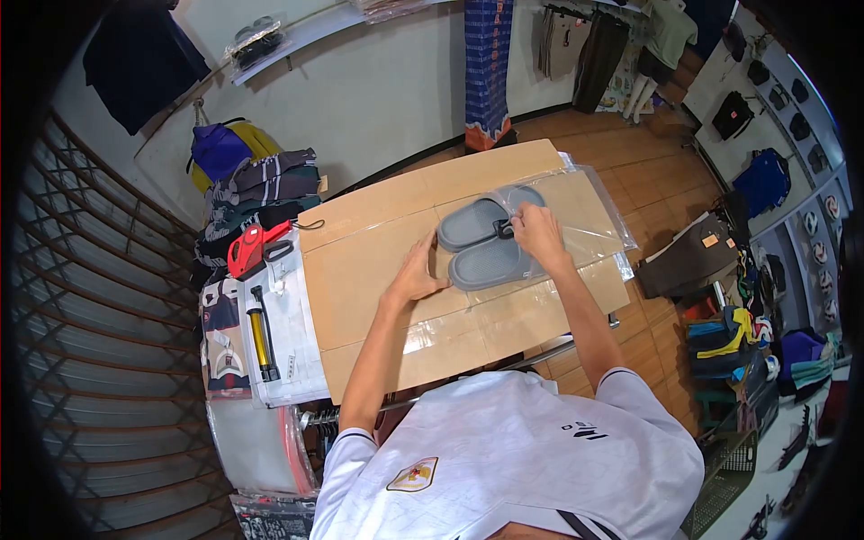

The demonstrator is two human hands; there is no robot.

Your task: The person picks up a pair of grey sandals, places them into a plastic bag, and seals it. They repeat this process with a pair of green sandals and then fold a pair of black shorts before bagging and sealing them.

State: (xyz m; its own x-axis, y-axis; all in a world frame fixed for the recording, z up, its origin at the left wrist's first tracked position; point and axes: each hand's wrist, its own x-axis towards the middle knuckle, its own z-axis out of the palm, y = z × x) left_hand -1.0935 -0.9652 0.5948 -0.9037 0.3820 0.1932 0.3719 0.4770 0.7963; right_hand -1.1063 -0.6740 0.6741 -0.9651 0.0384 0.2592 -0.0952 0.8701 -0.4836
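Observation:
A pair of grey slide sandals (486, 265) lies side by side on the cardboard sheet (378, 225), heels toward my left hand. A clear plastic bag (589, 211) covers their strap end and spreads out to the right. My right hand (538, 236) is closed over the straps, its fingers pinching the bag's film; a small black piece (503, 229) shows beside the fingertips. At the heel ends, my left hand (418, 272) rests with thumb and fingers apart, the fingertips against or very near the heels.
Left of the cardboard lie a red-and-black tool (256, 249) and a yellow-and-black hand pump (261, 335). Folded clothes (261, 193) are piled behind them. A metal folding gate (117, 333) stands at the far left. Clothing and balls fill shelves (810, 234) at right.

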